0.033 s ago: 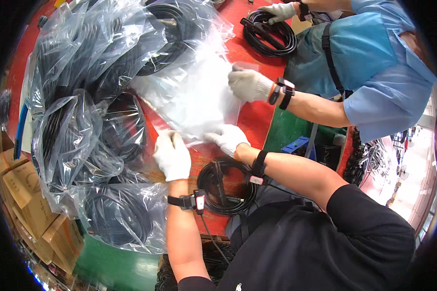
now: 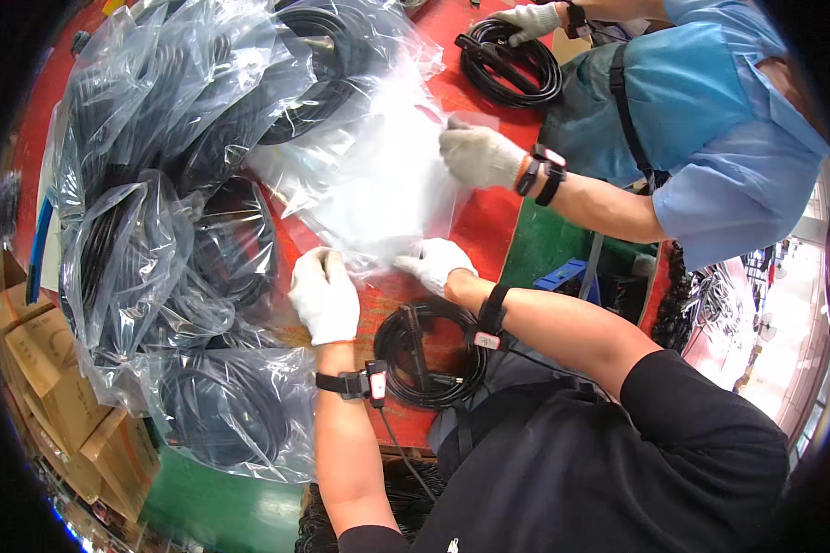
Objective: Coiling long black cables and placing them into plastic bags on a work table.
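Clear plastic bags (image 2: 369,198) lie in a flat, glaring stack on the red table. My left hand (image 2: 326,300), in a white glove, is at their near left edge with its fingers curled together; what it pinches, if anything, is hidden. My right hand (image 2: 438,267), also gloved, pinches the near edge of a clear bag. Just below it, between my forearms, lies a coiled black cable (image 2: 431,355). Across the stack, a co-worker's gloved hand (image 2: 482,157) grips the bags' right side, and their other hand (image 2: 530,20) rests on another coiled black cable (image 2: 510,69).
Bagged black cables (image 2: 203,101) pile up along the left side, with another bagged coil (image 2: 221,415) at the near left corner. Cardboard boxes (image 2: 55,359) stand beyond the table's left edge. The co-worker in blue (image 2: 692,138) is at the right, near a blue holder (image 2: 563,276).
The co-worker's nearer hand has shifted slightly right, with a bag corner now showing above it. My left hand has edged left, and my right hand slightly right.
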The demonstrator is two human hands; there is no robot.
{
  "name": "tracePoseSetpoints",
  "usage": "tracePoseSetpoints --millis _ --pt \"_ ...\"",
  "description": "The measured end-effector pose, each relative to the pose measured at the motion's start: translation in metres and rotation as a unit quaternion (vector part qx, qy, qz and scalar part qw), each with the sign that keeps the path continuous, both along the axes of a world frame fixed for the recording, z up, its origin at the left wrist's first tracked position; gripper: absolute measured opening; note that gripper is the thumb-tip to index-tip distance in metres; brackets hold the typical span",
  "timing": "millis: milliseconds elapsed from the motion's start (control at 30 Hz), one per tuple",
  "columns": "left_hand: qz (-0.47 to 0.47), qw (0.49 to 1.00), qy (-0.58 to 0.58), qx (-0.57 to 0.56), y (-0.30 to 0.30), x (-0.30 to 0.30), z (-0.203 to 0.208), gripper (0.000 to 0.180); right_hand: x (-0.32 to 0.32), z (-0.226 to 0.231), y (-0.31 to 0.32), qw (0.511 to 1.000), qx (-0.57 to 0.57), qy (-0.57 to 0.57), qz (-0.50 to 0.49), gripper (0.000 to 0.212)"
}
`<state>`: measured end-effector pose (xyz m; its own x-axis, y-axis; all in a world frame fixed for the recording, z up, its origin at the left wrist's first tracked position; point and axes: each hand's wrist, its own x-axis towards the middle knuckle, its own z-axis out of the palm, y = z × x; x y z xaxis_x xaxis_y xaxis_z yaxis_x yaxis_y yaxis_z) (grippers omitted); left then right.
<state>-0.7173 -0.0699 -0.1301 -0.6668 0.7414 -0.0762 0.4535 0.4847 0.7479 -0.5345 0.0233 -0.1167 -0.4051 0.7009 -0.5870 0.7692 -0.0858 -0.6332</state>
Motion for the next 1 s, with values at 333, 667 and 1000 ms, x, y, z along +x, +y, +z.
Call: tracePoseSetpoints --millis 333,667,1000 --pt "-0.124 0.986 0.112 -0.001 -0.002 -0.001 0.017 0.016 -0.008 0.051 0.001 0.764 0.613 0.063 0.190 0.043" --pt "-0.144 0.947 0.274 -0.080 0.012 0.041 0.019 0.044 -0.009 0.021 0.033 0.813 0.514 0.018 0.273 0.032" --pt "-0.003 0.915 0.143 -0.376 -0.032 0.007 0.004 0.036 0.041 0.018 0.055 0.917 0.296 -0.191 0.186 0.036"
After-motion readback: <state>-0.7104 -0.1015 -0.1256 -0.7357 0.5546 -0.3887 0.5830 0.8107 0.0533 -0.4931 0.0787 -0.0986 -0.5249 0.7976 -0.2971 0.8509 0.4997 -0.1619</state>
